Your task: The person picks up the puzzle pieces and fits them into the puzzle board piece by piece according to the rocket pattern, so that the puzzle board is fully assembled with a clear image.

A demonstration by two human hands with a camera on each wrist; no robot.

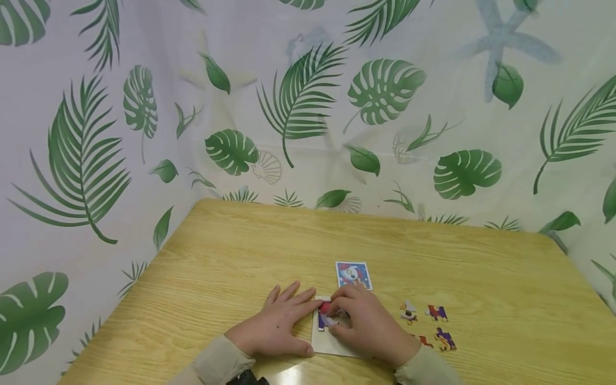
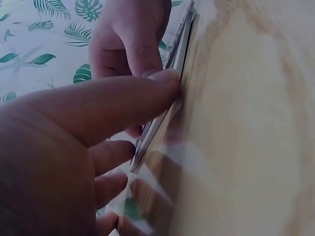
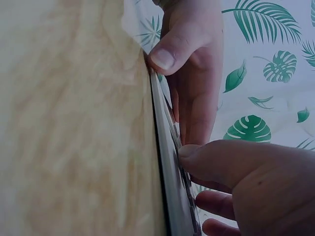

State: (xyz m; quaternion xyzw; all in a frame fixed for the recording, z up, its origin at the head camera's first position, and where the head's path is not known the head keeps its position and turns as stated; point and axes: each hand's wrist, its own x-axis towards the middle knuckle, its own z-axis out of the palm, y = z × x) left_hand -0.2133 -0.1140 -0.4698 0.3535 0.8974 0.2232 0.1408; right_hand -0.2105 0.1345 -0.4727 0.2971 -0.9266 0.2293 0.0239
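A small puzzle board (image 1: 332, 345) lies on the table, with joined pieces (image 1: 323, 322) in red and purple at its upper left. My left hand (image 1: 279, 323) is spread flat along the board's left side, its fingertips at the upper edge and its thumb (image 2: 152, 88) at the near corner. Over the middle of the board, my right hand (image 1: 368, 323) bends thumb and fingers around a puzzle piece (image 1: 343, 319), mostly hidden under the hand. From the right wrist, the right thumb (image 3: 197, 153) comes down close on the board's surface.
Just beyond the board lies a picture card (image 1: 353, 274) with a white figure on blue and red. Several loose puzzle pieces (image 1: 445, 339) are scattered right of my right hand. A leaf-print curtain (image 1: 308, 107) hangs behind the wooden table (image 1: 231, 251).
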